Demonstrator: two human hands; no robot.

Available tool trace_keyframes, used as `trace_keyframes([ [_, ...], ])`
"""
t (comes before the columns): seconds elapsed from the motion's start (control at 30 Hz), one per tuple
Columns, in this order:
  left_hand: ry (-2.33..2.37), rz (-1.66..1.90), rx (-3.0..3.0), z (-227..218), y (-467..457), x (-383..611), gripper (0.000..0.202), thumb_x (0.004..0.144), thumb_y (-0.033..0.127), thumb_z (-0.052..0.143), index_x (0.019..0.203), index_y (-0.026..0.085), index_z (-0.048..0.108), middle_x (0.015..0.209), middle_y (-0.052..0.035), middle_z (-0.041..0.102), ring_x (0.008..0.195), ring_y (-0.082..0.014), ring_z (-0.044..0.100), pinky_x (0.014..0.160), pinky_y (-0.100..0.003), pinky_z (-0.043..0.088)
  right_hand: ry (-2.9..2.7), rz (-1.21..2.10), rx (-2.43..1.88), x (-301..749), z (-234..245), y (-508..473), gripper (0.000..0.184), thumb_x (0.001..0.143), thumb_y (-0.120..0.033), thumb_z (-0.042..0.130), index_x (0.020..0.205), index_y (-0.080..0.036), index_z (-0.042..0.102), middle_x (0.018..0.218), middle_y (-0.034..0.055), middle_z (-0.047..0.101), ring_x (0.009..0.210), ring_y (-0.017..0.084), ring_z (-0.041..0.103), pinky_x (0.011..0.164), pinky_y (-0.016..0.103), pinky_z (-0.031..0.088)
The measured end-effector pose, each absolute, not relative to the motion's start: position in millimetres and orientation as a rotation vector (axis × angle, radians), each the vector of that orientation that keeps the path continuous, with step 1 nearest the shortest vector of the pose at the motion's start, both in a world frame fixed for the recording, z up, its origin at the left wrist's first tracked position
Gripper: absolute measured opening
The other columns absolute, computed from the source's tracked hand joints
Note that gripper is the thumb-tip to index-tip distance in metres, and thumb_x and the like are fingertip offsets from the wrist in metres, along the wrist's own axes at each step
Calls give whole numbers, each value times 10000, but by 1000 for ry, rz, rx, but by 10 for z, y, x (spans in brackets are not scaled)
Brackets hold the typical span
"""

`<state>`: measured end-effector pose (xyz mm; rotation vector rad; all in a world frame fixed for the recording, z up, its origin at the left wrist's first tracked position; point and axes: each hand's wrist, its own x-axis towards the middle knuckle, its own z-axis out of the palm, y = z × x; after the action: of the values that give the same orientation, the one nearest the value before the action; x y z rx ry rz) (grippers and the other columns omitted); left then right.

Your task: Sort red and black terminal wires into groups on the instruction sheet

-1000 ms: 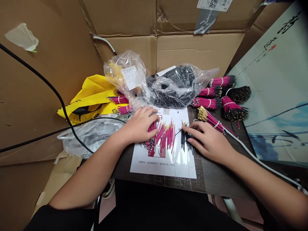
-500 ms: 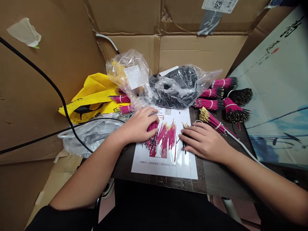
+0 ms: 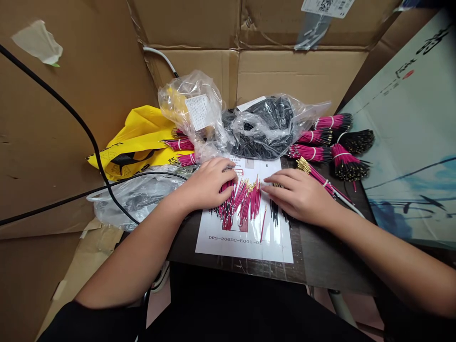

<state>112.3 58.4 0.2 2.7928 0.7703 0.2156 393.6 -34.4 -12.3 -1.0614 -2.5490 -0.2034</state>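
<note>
A loose spread of short pink wires [image 3: 251,202] with bare metal ends lies on a white printed sheet [image 3: 245,251]. My left hand [image 3: 213,184] rests over the left side of these wires, fingers bent and apart, covering some of them. To the right, my right hand [image 3: 297,194] hovers or rests above a small group of black wires [image 3: 274,212], its fingers stretched towards the pink ones. I see nothing held in it, though its palm side is hidden. One pink wire [image 3: 263,223] lies apart between the two groups.
Tied wire bundles [image 3: 309,153] lie at the back right. Behind the sheet sit a clear bag of black wires [image 3: 263,128] and a clear bag with yellow contents [image 3: 190,102]. A yellow bag [image 3: 142,128] and black cable [image 3: 76,116] are at left; cardboard walls [image 3: 299,80] surround the table.
My right hand has shifted slightly up and left, fingers closer to the pink wires, uncovering lower ends of black wires. The single pink wire now lies more tilted. My left hand stays nearly still.
</note>
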Motion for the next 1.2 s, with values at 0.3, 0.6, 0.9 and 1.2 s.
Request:
trace_keyframes([
  [0.3, 809, 193, 2852, -10, 530, 1177, 226, 911, 359, 575, 1048, 200, 659, 1366, -121, 560, 1329, -329, 455, 1126, -532, 373, -2881, -46, -964, 3558, 19, 386, 161, 977, -142, 553, 986, -169, 711, 887, 68, 640, 801, 191, 500, 748, 333, 380],
  [0.6, 802, 173, 2835, -9, 517, 1175, 256, 884, 354, 586, 1050, 181, 672, 1366, -137, 561, 1344, -335, 447, 1156, -533, 341, -3048, -44, -885, 3559, 22, 459, 170, 972, -90, 517, 1055, -130, 661, 977, 87, 636, 838, 200, 468, 762, 339, 391],
  [0.9, 804, 173, 2853, -12, 491, 1195, 245, 893, 398, 583, 966, 175, 652, 1376, -146, 564, 1330, -341, 470, 1167, -549, 318, -2858, 169, -916, 3724, -19, 329, 182, 985, -164, 533, 1015, -163, 712, 966, 80, 610, 859, 188, 502, 781, 328, 412],
  [1.2, 814, 189, 2813, -32, 504, 1181, 296, 888, 478, 624, 942, 188, 644, 1385, -131, 555, 1350, -336, 450, 1202, -562, 281, -2964, 85, -959, 3629, 0, 512, 175, 939, -58, 518, 949, -150, 666, 894, 53, 596, 790, 170, 475, 729, 311, 372],
])
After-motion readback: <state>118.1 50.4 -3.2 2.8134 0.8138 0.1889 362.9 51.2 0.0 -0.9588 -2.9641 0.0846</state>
